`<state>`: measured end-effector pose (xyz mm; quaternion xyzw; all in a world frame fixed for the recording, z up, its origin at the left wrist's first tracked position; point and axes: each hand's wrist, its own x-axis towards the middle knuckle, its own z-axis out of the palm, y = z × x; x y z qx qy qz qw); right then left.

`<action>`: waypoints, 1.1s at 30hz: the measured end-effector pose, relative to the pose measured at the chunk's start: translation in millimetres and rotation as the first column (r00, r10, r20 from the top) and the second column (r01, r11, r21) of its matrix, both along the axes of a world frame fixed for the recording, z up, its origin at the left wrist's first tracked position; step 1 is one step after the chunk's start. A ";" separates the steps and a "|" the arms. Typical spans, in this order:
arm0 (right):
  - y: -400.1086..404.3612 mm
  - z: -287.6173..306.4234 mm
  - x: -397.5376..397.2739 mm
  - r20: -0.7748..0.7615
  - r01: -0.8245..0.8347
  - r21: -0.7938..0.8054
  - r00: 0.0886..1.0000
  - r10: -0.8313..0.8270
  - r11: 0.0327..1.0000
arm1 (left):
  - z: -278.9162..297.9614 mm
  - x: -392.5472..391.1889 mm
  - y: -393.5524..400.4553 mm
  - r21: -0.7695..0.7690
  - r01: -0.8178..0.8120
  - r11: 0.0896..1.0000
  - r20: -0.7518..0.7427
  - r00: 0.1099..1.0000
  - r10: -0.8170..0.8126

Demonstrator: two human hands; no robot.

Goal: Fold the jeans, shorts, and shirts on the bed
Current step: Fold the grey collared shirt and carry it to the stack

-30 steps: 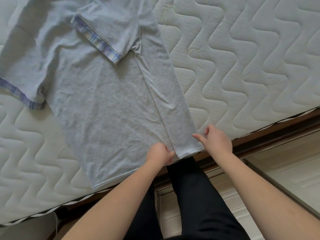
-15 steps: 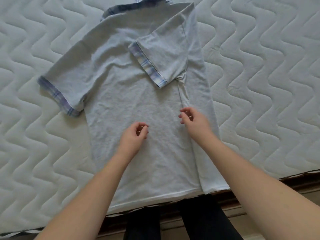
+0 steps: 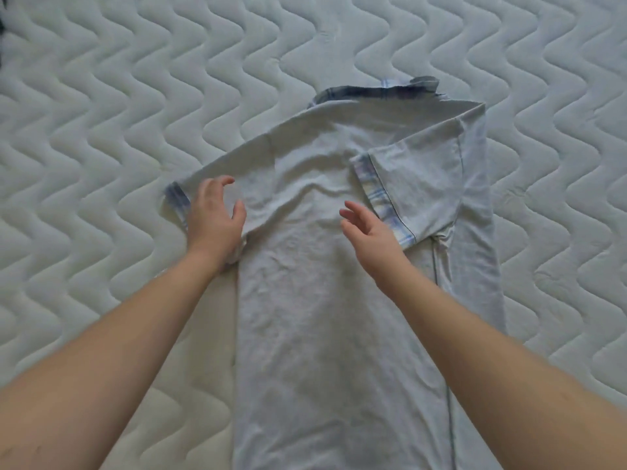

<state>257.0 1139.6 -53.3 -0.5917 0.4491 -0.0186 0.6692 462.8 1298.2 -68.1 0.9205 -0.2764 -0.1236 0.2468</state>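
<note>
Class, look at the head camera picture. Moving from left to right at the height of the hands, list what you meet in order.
Bare mattress → unfolded sleeve's plaid cuff → left hand → grey shirt's middle → right hand → plaid cuff of the folded-in sleeve → folded right edge of the shirt → mattress again.

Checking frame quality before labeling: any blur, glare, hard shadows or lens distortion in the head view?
Head view: soft, even light, no glare; only faint shadows under the left hand and right hand. Shirt and mattress quilting are slightly soft, fingertips mildly smeared. Wide-angle stretch shows in the oversized forearms at the bottom edge. Shirt hem is cropped out.
</note>
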 end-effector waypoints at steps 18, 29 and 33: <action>-53.7 -32.0 171.8 0.015 -0.147 0.122 0.989 0.147 0.982 | -2.1 102.6 -29.4 0.240 -0.031 0.970 -0.133 0.989 0.065; -64.5 -43.3 184.9 0.039 0.146 0.387 0.984 -0.174 0.910 | 75.3 52.9 -62.2 0.154 0.177 0.972 -0.404 0.909 -0.101; -76.5 -28.0 181.4 0.028 0.160 0.480 0.980 -0.197 0.862 | 89.9 21.5 -91.9 -0.006 0.172 0.985 -0.520 0.841 -0.150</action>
